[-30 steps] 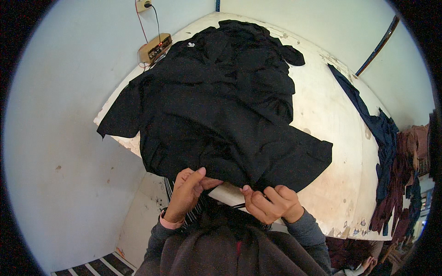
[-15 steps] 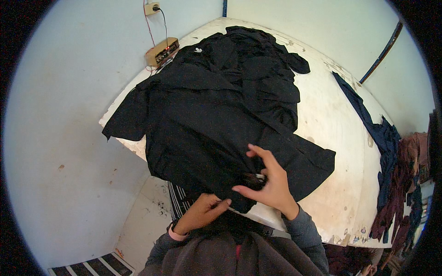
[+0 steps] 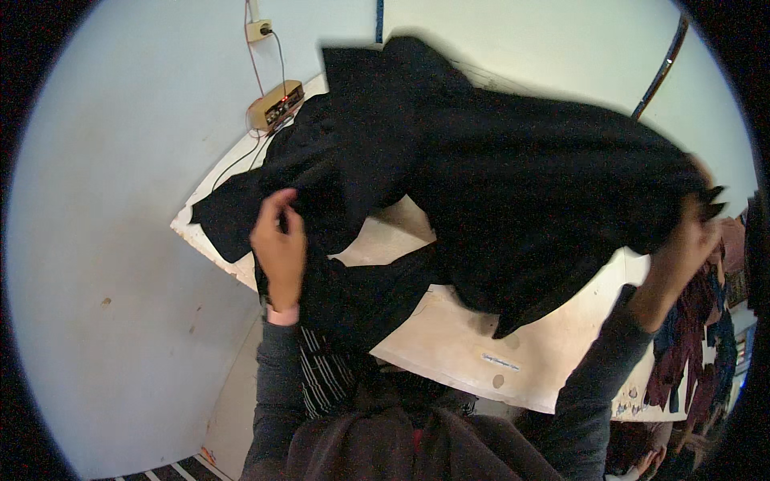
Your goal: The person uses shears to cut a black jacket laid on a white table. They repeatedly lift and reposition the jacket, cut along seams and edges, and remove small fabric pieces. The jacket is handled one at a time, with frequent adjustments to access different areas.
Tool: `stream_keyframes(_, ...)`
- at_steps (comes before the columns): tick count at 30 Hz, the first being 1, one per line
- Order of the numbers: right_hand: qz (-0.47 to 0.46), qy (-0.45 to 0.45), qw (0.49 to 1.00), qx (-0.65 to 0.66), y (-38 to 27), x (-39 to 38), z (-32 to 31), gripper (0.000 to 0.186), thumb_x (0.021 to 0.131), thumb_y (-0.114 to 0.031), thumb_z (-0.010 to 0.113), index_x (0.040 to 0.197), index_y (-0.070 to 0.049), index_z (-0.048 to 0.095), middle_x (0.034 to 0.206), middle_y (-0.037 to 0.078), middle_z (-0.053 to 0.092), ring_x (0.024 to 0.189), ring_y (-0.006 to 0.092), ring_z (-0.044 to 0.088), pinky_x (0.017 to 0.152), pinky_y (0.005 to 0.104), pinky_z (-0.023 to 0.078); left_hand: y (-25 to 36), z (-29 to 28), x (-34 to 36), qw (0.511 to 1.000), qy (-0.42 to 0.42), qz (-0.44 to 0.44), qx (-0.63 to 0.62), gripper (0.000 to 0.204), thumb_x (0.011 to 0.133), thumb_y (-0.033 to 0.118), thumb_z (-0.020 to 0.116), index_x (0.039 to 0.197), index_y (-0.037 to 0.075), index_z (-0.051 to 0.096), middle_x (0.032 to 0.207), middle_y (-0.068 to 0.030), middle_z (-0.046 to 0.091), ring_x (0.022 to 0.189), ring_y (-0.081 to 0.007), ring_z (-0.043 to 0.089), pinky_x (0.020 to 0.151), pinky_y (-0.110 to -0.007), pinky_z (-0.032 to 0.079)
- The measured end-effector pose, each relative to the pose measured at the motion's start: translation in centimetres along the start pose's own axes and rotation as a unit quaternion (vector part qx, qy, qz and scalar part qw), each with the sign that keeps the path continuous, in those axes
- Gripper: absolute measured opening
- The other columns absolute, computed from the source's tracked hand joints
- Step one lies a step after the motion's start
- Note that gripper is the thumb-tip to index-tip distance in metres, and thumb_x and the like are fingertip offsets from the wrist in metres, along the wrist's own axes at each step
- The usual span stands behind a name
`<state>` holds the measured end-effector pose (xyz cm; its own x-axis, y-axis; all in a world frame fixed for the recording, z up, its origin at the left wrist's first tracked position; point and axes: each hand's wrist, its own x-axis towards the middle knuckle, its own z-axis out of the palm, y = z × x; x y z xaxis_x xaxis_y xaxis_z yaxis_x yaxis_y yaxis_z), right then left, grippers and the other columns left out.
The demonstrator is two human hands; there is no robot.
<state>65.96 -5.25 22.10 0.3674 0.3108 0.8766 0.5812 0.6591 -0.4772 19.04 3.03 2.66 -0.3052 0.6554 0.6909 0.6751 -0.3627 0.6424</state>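
A black garment [image 3: 513,168] is stretched across the white worktable [image 3: 457,353], its right part lifted and smeared by motion. At the far right of it, my right hand [image 3: 686,240] is closed on the cloth's edge. My left hand [image 3: 278,244] hovers over or rests on the left part of the black cloth, fingers curved with a gap between thumb and forefinger. Nothing shows between those fingers. More black cloth [image 3: 361,297] lies bunched near my body, beside the left forearm. Whether it is one piece with the lifted garment, I cannot tell.
A tan box-shaped device [image 3: 277,106] with a small red light stands at the table's far left corner, wired to a wall socket [image 3: 258,30]. Dark and maroon cloths [image 3: 690,341] hang at the right edge. Striped fabric [image 3: 325,373] shows below the near edge.
My right hand has swept far to the right, pulling the black garment with it and baring part of the tabletop. My left hand has moved up and left from the near edge.
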Motion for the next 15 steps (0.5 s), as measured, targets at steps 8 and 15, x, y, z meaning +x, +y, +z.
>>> stream_keyframes(8,-0.068,0.057,0.958,-0.271,-3.4,11.9,-6.5,0.04,0.1,-0.021,0.06,0.131,0.005,0.059,0.117,0.021,0.07,0.102,0.0289,0.069,0.09,0.0386,0.057,9.3,0.3,-0.1,0.948,-0.168,0.087,-0.255,0.073,0.068,0.029,0.086,0.127,0.004,0.051,0.118,-0.0114,0.053,0.105,-0.0253,0.058,0.089,-0.036,0.046)
stream_keyframes(15,-0.026,0.108,0.98,-0.163,-6.6,12.5,-0.8,0.034,0.095,-0.023,0.062,0.115,0.004,0.066,0.103,0.024,0.069,0.087,0.0235,0.064,0.082,0.0392,0.053,17.2,8.4,-15.8,0.958,-0.233,0.147,-0.079,0.067,0.075,0.045,0.084,0.116,-0.001,0.056,0.124,-0.0207,0.053,0.112,-0.0365,0.053,0.099,-0.052,0.042)
